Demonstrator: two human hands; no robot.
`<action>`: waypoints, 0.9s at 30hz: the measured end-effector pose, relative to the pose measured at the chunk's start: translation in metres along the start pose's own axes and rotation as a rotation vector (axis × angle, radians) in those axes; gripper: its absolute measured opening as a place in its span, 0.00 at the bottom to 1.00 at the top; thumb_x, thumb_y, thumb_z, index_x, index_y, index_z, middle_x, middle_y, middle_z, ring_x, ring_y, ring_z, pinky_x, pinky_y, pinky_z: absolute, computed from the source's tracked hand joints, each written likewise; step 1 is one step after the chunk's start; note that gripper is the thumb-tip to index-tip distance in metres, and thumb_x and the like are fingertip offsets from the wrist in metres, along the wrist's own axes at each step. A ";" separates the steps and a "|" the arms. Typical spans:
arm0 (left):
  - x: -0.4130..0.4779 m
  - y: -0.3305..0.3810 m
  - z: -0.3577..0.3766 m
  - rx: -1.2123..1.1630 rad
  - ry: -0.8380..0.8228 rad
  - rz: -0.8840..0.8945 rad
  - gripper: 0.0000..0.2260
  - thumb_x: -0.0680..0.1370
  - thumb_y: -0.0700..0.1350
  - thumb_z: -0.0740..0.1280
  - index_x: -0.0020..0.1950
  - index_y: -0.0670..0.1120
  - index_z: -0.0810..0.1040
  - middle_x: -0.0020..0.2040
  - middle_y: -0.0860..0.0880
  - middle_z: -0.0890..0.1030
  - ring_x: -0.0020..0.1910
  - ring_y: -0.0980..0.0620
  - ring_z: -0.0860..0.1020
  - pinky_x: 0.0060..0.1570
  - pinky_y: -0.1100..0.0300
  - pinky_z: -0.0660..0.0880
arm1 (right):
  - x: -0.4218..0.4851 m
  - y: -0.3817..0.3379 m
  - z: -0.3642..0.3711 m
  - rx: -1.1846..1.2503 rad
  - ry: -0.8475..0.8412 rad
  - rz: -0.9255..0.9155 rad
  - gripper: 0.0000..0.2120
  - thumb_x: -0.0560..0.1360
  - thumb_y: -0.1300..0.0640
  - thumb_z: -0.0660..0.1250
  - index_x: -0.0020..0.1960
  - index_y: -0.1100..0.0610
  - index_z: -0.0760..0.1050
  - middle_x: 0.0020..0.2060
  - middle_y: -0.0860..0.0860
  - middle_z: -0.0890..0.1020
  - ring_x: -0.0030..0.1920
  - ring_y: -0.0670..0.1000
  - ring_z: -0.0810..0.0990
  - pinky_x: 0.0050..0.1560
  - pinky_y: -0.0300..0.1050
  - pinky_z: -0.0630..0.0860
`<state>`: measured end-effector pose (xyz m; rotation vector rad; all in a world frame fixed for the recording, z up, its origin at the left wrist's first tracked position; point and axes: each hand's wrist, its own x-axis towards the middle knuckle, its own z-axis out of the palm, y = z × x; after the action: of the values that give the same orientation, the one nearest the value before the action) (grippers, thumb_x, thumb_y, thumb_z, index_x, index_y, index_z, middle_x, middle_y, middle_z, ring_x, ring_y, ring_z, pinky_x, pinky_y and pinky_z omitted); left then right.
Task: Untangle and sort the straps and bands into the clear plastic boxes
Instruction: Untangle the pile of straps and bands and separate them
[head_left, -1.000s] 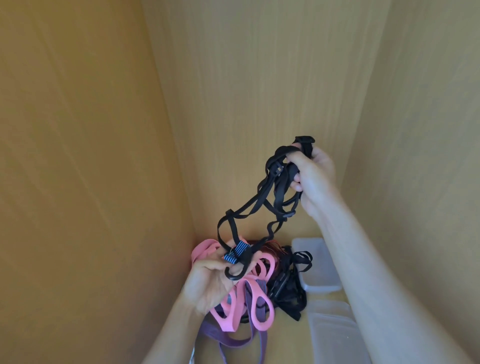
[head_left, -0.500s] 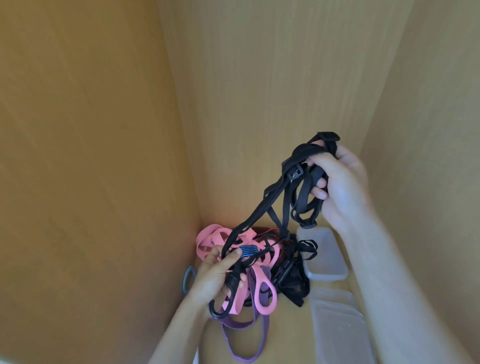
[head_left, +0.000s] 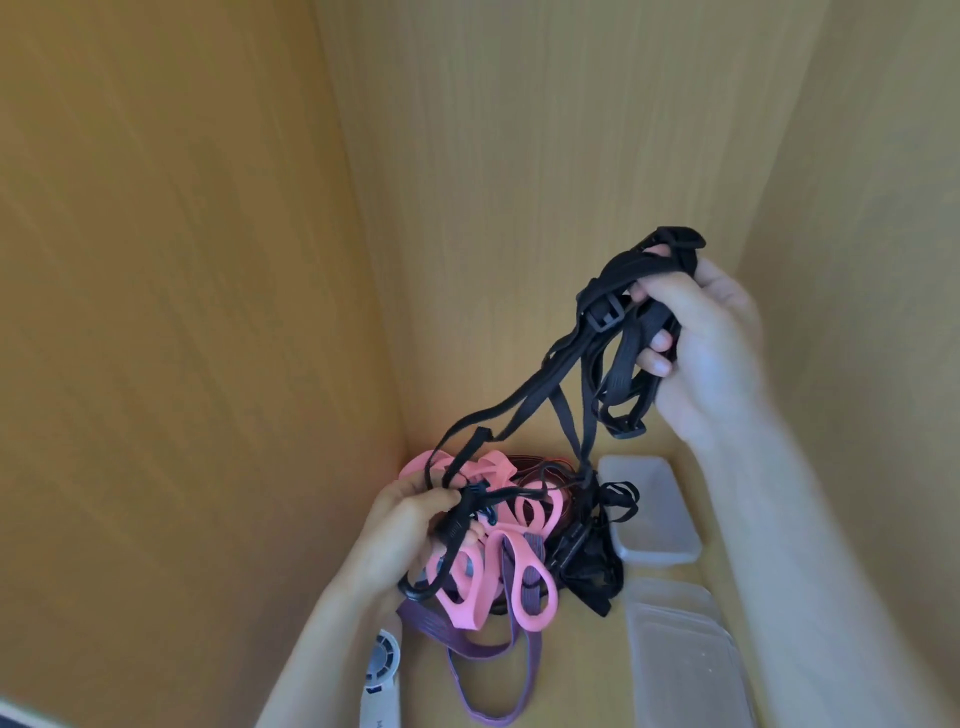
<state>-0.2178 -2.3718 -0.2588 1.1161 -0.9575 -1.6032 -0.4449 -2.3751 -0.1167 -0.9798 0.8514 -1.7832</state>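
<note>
While raised at right, clenched round bunched black straps (head_left: 618, 280): right grip (head_left: 711, 343). Lower, left grip (head_left: 410, 535): dropped since a second ago, now pinching black hooked cord (head_left: 454, 525). Between them: straps drawn longer, still snagged below. Beneath, on wooden shelf (head_left: 587, 670): pink bands (head_left: 524, 577), purple band (head_left: 467, 644), tangled. Just right: clear boxes (head_left: 675, 551), nothing seen inside. Judgement: loosening under way, sorting unstarted.

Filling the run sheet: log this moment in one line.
right hand: holds tangled black webbing straps raised | left hand: grips black hooked cord
</note>
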 end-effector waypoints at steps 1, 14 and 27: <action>-0.003 0.003 0.001 -0.010 -0.024 0.007 0.05 0.79 0.32 0.63 0.49 0.36 0.78 0.39 0.34 0.79 0.33 0.42 0.78 0.40 0.53 0.78 | 0.000 0.000 0.000 0.008 0.000 0.002 0.11 0.77 0.69 0.61 0.41 0.56 0.73 0.31 0.48 0.74 0.26 0.46 0.61 0.21 0.38 0.53; -0.012 0.032 -0.011 0.338 -0.142 0.123 0.18 0.73 0.30 0.68 0.62 0.38 0.78 0.40 0.36 0.80 0.27 0.47 0.76 0.29 0.59 0.75 | -0.003 -0.004 0.002 0.071 -0.017 -0.002 0.11 0.78 0.69 0.61 0.42 0.55 0.74 0.32 0.49 0.73 0.25 0.45 0.61 0.20 0.36 0.55; 0.004 0.058 -0.041 1.035 0.057 0.099 0.05 0.81 0.37 0.62 0.52 0.41 0.77 0.32 0.47 0.76 0.26 0.56 0.74 0.28 0.66 0.70 | -0.003 -0.003 0.002 0.050 -0.014 -0.010 0.09 0.78 0.67 0.62 0.43 0.56 0.74 0.32 0.47 0.74 0.26 0.45 0.61 0.20 0.36 0.54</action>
<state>-0.1652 -2.3944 -0.2177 1.7243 -1.8518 -0.9380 -0.4431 -2.3717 -0.1141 -0.9644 0.7905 -1.7956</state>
